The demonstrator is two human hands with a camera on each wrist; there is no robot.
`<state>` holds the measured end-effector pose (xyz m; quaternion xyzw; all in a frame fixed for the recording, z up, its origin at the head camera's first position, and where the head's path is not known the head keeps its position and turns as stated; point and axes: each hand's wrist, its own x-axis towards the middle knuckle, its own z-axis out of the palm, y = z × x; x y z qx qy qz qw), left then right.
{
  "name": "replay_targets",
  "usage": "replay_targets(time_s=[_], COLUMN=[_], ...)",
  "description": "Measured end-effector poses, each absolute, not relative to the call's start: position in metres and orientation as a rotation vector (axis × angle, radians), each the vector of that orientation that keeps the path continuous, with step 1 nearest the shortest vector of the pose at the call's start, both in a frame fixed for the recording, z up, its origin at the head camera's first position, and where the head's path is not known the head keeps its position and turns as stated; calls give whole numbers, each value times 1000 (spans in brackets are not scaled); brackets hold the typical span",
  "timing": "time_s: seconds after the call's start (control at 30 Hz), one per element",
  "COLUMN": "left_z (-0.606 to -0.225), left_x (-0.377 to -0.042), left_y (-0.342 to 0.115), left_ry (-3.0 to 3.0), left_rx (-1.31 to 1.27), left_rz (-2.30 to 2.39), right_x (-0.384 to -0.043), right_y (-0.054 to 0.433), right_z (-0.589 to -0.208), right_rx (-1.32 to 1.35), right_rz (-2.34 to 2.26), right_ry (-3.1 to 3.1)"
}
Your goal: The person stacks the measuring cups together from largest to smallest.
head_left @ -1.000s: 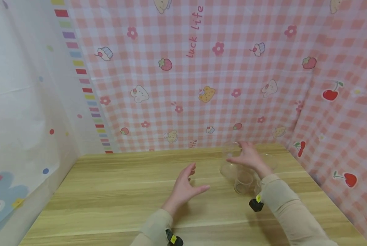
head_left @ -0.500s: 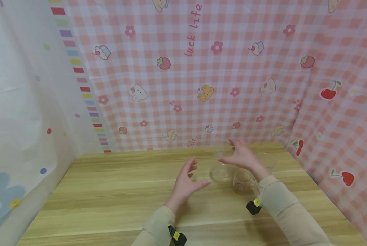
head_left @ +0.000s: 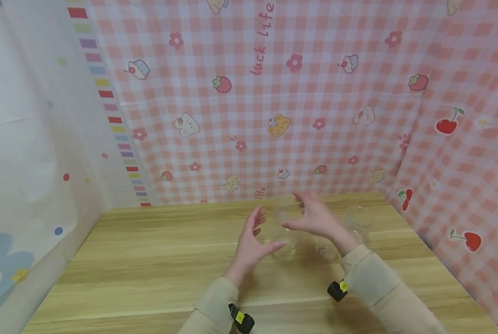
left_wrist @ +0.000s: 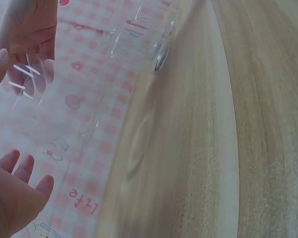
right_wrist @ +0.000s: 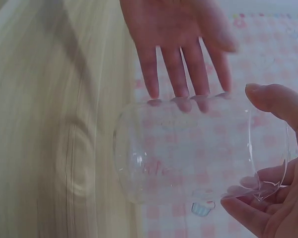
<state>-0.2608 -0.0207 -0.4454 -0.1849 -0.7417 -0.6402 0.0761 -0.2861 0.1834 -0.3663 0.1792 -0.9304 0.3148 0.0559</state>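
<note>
My right hand (head_left: 313,217) grips a clear glass jar (right_wrist: 184,148) near its rim, thumb on one side and fingers on the other. The jar has a rounded body and a narrower neck, and shows only faintly in the head view. To its left, my left hand (head_left: 253,241) is raised with fingers spread and thumb apart, nothing in its grasp. Its fingertips overlap the jar's side in the right wrist view. In the left wrist view, the left fingers (left_wrist: 25,173) and the right hand (left_wrist: 32,29) stand on either side of the see-through jar.
A small clear glass (head_left: 326,251) stands close by the right wrist, and another clear glass (head_left: 359,220) is farther back at the right. The wooden table (head_left: 148,260) ends at a pink checked cloth (head_left: 240,116) behind and to the right.
My right hand has carried the jar leftward across the table, towards the left hand. The left hand has shifted only slightly, and the other glasses have stayed put.
</note>
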Motion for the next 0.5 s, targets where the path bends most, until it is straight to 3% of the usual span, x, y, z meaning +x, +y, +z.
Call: replay_targets(time_s=[0.5], left_z=[-443], left_x=[-259], left_y=[-23], left_ry=[-2246], left_rx=[-517], left_rz=[-1902], right_x=[-270], right_y=[156], right_z=[-371], right_rx=[613], right_rz=[919], right_ry=[-2800])
